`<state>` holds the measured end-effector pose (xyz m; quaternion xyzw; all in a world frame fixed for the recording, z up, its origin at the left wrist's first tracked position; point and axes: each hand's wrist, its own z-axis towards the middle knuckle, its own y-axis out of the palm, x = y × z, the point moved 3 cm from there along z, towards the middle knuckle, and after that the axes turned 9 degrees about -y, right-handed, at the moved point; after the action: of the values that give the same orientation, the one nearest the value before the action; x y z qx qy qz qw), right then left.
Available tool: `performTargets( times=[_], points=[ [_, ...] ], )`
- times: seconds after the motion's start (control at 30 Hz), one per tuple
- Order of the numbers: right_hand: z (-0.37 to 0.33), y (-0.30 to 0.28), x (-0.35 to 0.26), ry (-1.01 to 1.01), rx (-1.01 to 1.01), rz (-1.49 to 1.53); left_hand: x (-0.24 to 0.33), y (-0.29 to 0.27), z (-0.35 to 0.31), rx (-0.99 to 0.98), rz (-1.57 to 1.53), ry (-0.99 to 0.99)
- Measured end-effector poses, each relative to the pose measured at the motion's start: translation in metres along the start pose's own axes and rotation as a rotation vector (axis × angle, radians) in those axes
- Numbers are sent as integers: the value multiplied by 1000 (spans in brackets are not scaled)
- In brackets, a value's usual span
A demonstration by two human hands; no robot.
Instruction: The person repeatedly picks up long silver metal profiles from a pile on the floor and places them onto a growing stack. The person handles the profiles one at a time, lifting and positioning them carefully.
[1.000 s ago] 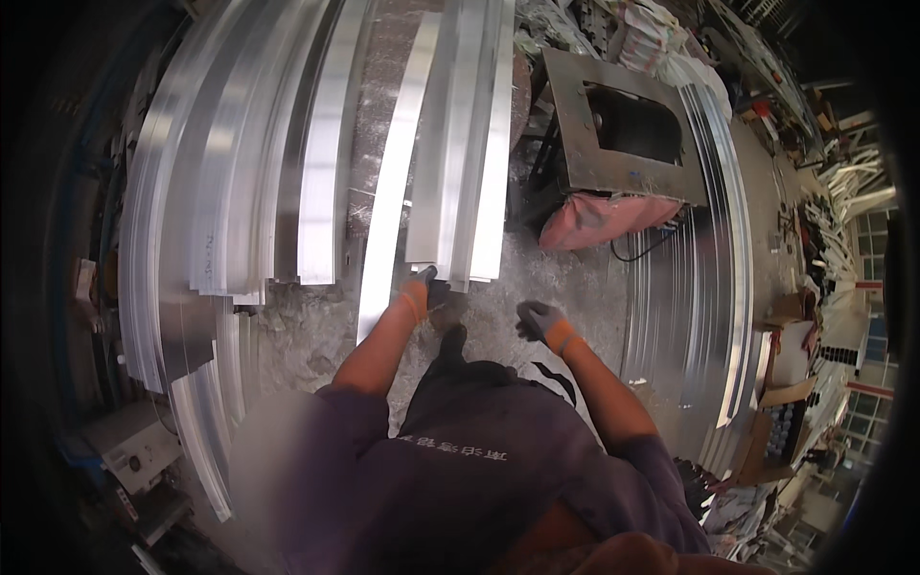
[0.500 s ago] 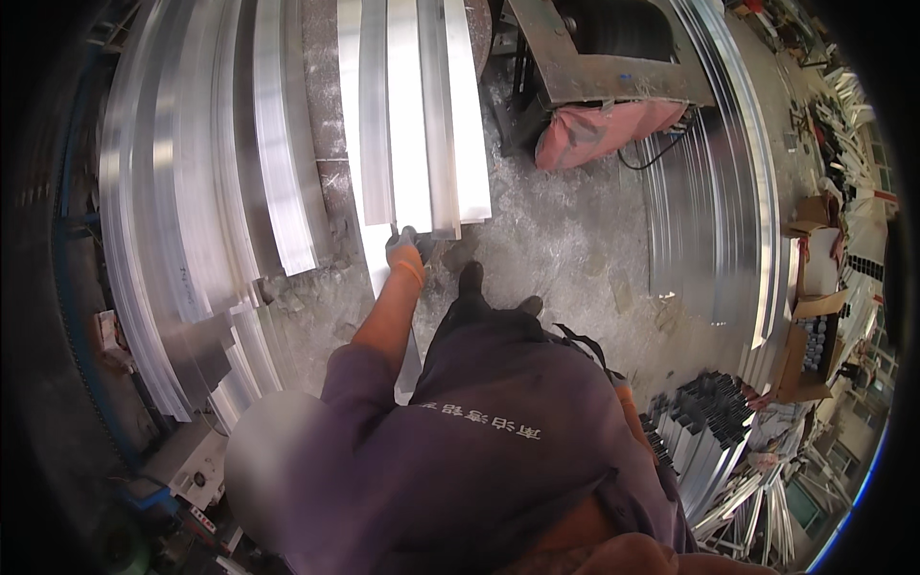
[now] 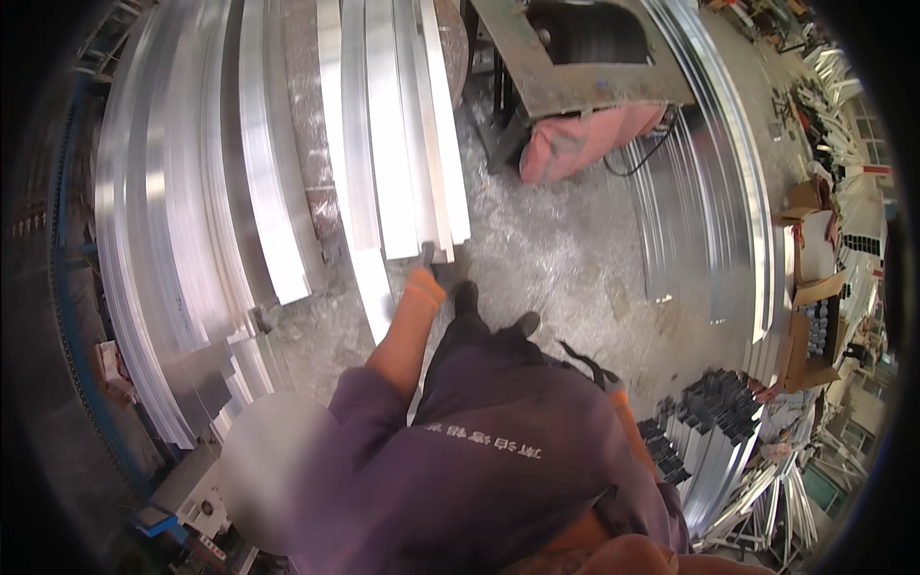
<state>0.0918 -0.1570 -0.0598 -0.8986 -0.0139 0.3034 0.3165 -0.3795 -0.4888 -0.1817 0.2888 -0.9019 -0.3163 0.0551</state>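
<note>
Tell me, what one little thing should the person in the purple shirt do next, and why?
Perhaps bring the orange-cuffed, gloved right hand forward to the long, shiny silver metal strips. Only the dark-gloved, orange-cuffed left hand is at their near ends, while the right is back beside the purple cloth shirt. Pieces that long would probably be steadier with two hands.

Brightly lit, scuffed grey concrete floor [image 3: 565, 259] runs beside a grey-brown metal table [image 3: 575, 84]; pale small-paned windows [image 3: 870, 132] show far right
</note>
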Motion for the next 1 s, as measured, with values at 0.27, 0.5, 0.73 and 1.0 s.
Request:
performTargets(
  times=[0.27, 0.5, 0.73, 1.0],
  points=[
    [4, 8, 30, 124, -84, 160, -26, 61, -23, -266, -106, -68],
    [15, -7, -15, -14, -118, 199, -13, 24, 3, -95, 4, -86],
    [6, 10, 17, 39, -33, 274, 1, 76, -61, -219, -41, -201],
    [48, -25, -19, -663, -125, -554, -21, 135, -123, -227, 215, -17]
  ],
)
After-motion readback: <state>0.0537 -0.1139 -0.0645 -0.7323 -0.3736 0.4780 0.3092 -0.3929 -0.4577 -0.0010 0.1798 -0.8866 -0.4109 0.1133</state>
